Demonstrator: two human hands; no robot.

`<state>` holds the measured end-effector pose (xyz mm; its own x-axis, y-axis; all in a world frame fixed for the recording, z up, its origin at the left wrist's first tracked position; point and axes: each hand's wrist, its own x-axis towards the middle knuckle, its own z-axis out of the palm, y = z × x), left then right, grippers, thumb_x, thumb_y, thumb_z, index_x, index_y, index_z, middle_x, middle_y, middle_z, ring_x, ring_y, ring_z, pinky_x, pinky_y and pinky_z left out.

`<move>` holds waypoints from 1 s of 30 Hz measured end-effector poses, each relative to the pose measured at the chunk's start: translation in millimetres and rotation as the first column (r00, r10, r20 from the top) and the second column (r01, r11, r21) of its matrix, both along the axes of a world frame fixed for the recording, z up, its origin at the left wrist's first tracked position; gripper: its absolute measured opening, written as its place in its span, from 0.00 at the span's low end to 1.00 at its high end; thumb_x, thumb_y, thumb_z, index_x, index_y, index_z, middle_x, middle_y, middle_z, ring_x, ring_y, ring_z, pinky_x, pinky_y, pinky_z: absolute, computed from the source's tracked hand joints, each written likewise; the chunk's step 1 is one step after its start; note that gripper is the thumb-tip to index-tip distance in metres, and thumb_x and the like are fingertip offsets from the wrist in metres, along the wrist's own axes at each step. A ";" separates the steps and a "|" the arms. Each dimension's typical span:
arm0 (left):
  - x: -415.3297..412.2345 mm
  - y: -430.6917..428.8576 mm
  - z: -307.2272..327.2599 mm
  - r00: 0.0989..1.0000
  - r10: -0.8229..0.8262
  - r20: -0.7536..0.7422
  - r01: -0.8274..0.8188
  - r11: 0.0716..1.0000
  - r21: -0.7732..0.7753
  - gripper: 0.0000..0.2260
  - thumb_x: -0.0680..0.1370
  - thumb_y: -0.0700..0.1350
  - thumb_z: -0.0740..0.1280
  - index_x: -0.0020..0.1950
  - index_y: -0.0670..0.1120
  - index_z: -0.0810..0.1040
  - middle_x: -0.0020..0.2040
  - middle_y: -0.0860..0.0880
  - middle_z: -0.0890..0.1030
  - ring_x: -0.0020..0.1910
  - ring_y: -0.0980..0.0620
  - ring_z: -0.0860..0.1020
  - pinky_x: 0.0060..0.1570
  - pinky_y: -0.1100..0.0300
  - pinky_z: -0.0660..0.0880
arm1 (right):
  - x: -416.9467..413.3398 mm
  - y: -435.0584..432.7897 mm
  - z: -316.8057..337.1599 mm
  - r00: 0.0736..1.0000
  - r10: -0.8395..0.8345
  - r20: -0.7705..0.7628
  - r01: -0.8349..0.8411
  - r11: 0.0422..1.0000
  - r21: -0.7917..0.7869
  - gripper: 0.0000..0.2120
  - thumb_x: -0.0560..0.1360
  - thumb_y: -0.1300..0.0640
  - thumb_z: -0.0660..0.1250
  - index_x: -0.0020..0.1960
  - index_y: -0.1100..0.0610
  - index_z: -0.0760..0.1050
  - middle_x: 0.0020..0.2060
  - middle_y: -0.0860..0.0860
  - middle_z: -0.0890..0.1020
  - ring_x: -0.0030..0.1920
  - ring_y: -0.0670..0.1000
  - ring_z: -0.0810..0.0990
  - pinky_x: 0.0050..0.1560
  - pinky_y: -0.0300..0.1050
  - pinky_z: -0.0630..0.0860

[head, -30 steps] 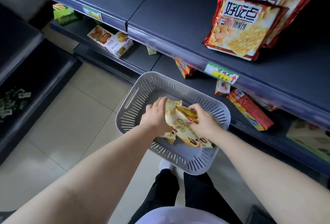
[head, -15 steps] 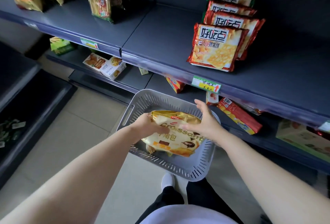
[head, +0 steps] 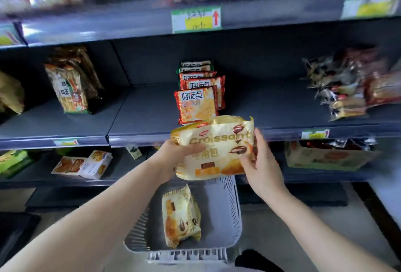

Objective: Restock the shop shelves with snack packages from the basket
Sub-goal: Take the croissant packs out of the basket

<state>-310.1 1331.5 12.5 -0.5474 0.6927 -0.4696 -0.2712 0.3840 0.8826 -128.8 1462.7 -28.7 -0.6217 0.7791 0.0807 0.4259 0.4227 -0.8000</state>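
We are holding the croissant package (head: pixel 213 152) between our hands: the left hand (head: pixel 176 154) is curling round its left edge, the right hand (head: pixel 261 163) is pinching its right edge, with the basket (head: pixel 230 202) directly below both.

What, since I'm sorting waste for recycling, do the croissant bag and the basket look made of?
Croissant bag: probably thin plastic film, glossy with a metallic gold top; it creases and catches the light. Basket: rigid plastic, pale grey and fairly matte; its moulded walls are cut with even slots.
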 end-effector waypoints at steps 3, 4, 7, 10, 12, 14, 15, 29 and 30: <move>14.8 21.4 50.2 0.990 -0.120 -0.074 0.126 0.988 0.091 0.17 0.70 0.40 0.76 0.58 0.43 0.80 0.50 0.46 0.86 0.47 0.46 0.85 0.46 0.47 0.82 | 18.9 6.2 39.5 0.981 -0.108 -0.158 0.127 0.986 0.112 0.36 0.79 0.56 0.65 0.80 0.47 0.48 0.66 0.47 0.71 0.65 0.50 0.73 0.58 0.43 0.73; 20.2 28.4 67.3 0.981 -0.160 -0.106 0.172 0.978 0.120 0.15 0.72 0.37 0.74 0.58 0.42 0.80 0.50 0.46 0.86 0.48 0.46 0.85 0.47 0.48 0.81 | 25.3 11.3 53.5 0.971 -0.131 -0.202 0.161 0.977 0.139 0.36 0.79 0.56 0.65 0.80 0.46 0.47 0.67 0.47 0.71 0.65 0.49 0.72 0.59 0.43 0.73; 38.8 50.2 114.4 0.944 -0.253 -0.211 0.291 0.941 0.174 0.17 0.73 0.31 0.71 0.60 0.40 0.78 0.51 0.45 0.86 0.51 0.45 0.84 0.53 0.47 0.79 | 46.3 29.3 95.0 0.940 -0.197 -0.278 0.260 0.942 0.212 0.36 0.80 0.55 0.63 0.79 0.43 0.45 0.69 0.47 0.69 0.66 0.49 0.71 0.57 0.41 0.70; 53.9 79.0 150.2 0.924 -0.248 -0.291 0.316 0.924 0.215 0.25 0.70 0.30 0.73 0.65 0.38 0.72 0.55 0.42 0.84 0.53 0.42 0.83 0.53 0.48 0.80 | 64.5 49.6 133.4 0.904 -0.246 -0.349 0.341 0.908 0.243 0.36 0.80 0.57 0.63 0.80 0.46 0.46 0.72 0.48 0.67 0.69 0.50 0.68 0.61 0.41 0.67; 66.1 97.2 172.2 0.921 -0.247 -0.301 0.326 0.911 0.252 0.29 0.67 0.32 0.75 0.67 0.40 0.70 0.58 0.42 0.83 0.55 0.42 0.83 0.55 0.46 0.80 | 73.1 66.1 154.6 0.886 -0.272 -0.375 0.380 0.890 0.251 0.36 0.80 0.58 0.63 0.80 0.47 0.47 0.72 0.49 0.68 0.69 0.51 0.69 0.62 0.44 0.69; 77.2 114.8 190.5 0.917 -0.268 -0.294 0.352 0.892 0.284 0.24 0.71 0.30 0.72 0.65 0.42 0.73 0.58 0.43 0.83 0.54 0.43 0.83 0.54 0.46 0.80 | 80.8 82.6 174.5 0.868 -0.293 -0.400 0.411 0.877 0.249 0.35 0.80 0.58 0.63 0.80 0.46 0.48 0.71 0.49 0.70 0.67 0.53 0.72 0.61 0.47 0.72; 82.9 122.6 199.8 0.917 -0.283 -0.282 0.364 0.883 0.298 0.21 0.73 0.28 0.69 0.64 0.43 0.75 0.57 0.43 0.84 0.52 0.44 0.84 0.49 0.48 0.82 | 84.3 90.6 184.7 0.858 -0.305 -0.412 0.430 0.867 0.252 0.35 0.80 0.58 0.63 0.80 0.45 0.48 0.68 0.48 0.72 0.66 0.53 0.73 0.58 0.48 0.72; 65.2 277.3 296.5 0.917 0.147 -0.372 0.100 0.816 0.570 0.15 0.78 0.33 0.68 0.62 0.45 0.75 0.55 0.47 0.83 0.52 0.46 0.83 0.49 0.45 0.81 | 38.3 226.9 304.5 0.840 -0.162 -0.519 0.380 0.857 0.348 0.47 0.74 0.55 0.73 0.80 0.50 0.43 0.77 0.50 0.58 0.75 0.50 0.61 0.68 0.44 0.65; 59.6 289.5 295.7 0.912 0.179 -0.369 0.065 0.825 0.562 0.14 0.78 0.35 0.67 0.62 0.45 0.75 0.55 0.47 0.83 0.51 0.46 0.83 0.50 0.46 0.81 | 30.8 236.9 302.8 0.856 -0.153 -0.494 0.366 0.854 0.370 0.50 0.72 0.54 0.74 0.80 0.50 0.42 0.77 0.52 0.58 0.75 0.51 0.61 0.68 0.46 0.66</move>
